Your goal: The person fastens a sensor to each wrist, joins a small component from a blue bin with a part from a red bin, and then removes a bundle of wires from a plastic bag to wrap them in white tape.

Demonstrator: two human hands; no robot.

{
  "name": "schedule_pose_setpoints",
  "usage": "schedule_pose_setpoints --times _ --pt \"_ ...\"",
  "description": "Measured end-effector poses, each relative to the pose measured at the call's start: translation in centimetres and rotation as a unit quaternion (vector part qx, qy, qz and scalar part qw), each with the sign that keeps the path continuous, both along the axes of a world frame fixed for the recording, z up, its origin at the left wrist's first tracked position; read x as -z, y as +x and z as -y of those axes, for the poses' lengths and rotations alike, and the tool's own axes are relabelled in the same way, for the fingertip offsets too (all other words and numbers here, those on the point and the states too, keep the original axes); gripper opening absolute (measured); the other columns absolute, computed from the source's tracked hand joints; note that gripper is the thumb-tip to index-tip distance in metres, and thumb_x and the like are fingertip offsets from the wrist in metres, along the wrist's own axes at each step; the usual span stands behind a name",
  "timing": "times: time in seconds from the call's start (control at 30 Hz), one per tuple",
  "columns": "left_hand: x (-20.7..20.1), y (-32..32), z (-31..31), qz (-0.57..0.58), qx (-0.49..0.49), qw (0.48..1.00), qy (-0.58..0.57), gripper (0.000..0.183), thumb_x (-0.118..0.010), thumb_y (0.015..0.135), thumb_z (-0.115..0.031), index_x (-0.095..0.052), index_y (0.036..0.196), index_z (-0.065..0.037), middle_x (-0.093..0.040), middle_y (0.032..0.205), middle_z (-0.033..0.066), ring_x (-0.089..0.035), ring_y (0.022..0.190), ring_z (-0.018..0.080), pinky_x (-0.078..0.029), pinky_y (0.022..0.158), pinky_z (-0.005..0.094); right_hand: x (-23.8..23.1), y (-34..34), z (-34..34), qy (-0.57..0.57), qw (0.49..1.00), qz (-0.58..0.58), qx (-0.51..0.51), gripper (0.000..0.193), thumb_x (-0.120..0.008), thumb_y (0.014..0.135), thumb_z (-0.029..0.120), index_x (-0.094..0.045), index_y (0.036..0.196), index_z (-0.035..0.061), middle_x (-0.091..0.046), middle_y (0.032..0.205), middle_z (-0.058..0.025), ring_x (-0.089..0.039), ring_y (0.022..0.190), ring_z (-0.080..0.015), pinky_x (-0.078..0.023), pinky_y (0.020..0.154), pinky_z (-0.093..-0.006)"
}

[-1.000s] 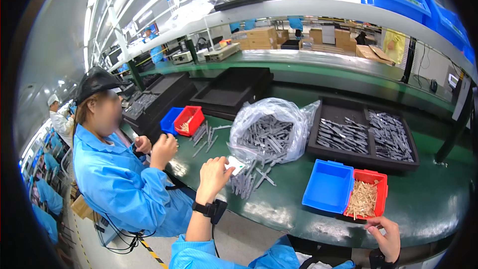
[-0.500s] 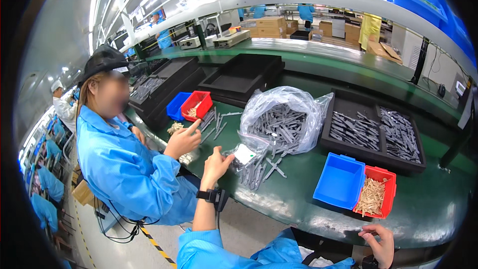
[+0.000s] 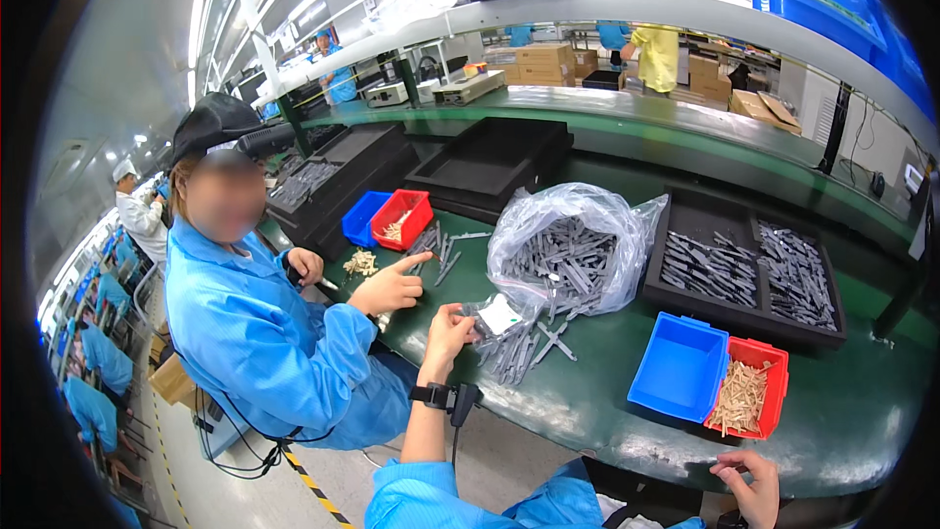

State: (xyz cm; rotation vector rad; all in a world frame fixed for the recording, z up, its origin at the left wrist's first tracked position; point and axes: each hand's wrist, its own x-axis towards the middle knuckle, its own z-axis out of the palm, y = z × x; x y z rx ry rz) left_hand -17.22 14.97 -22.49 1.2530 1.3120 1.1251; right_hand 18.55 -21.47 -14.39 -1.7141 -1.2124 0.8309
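My left hand [image 3: 448, 343] is closed at the near-left edge of a clear plastic bag [image 3: 519, 306] with a white label [image 3: 499, 314]; its fingertips pinch the film. This part lies against a large open clear bag [image 3: 641, 255] full of dark grey strip-shaped parts [image 3: 573, 260]. Loose grey strips [image 3: 511, 358] lie on the green table just right of that hand, two of them crossed. My right hand [image 3: 752, 490] is over the table's near edge at the lower right, thumb and fingertips together; what they hold, if anything, is too small to name.
A blue bin [image 3: 678, 367] stands beside a red bin of tan small pieces [image 3: 742, 402]. Behind is a black tray [image 3: 659, 284] of grey strips. At left a co-worker [image 3: 264, 294] in blue points over the table near another red bin [image 3: 416, 216]. Stacked black trays [image 3: 480, 162] stand farther back.
My left hand's fingers have closed onto the bag's edge. The co-worker's face has turned toward me, with the pointing hand still raised. My right hand has barely changed.
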Motion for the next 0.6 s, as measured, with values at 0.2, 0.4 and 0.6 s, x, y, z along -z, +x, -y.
schedule_pose_setpoints --times 0.2,0.4,0.6 --pt "0.9 -0.2 -0.5 0.05 -0.01 0.998 0.035 0.005 -0.045 0.09 -0.003 -0.043 0.094 -0.001 -0.053 0.085 0.0085 -0.055 0.067 0.013 -0.055 0.056 0.0272 -0.5 0.1 -0.3 -0.014 1.0 0.017 -0.018 0.019 -0.057 0.089 0.008 -0.06 0.105 -0.0021 -0.065 0.094 -0.0082 -0.061 0.087 -0.0142 -0.045 0.074 -0.0223" --pt "-0.5 0.7 0.0 -0.061 -0.057 0.996 0.036 0.045 -0.061 0.085 -0.016 -0.033 0.116 0.0 -0.056 0.088 0.0079 -0.056 0.069 0.0142 -0.051 0.055 0.0255 0.7 -0.5 -1.1 0.045 0.998 0.029 0.02 0.018 -0.06 0.078 0.004 -0.062 0.094 -0.0042 -0.067 0.08 -0.0123 -0.064 0.077 -0.0166 -0.048 0.07 -0.0261" --pt "-0.2 1.6 -0.9 -0.016 -0.041 0.998 0.041 0.075 -0.072 0.072 -0.005 -0.024 0.129 0.003 -0.051 0.079 0.0038 -0.053 0.066 0.0112 -0.045 0.055 0.023 -0.2 -1.1 -1.0 0.051 0.998 0.033 0.015 0.017 -0.06 0.078 0.004 -0.063 0.094 -0.0036 -0.068 0.08 -0.0119 -0.065 0.076 -0.017 -0.048 0.07 -0.0263"
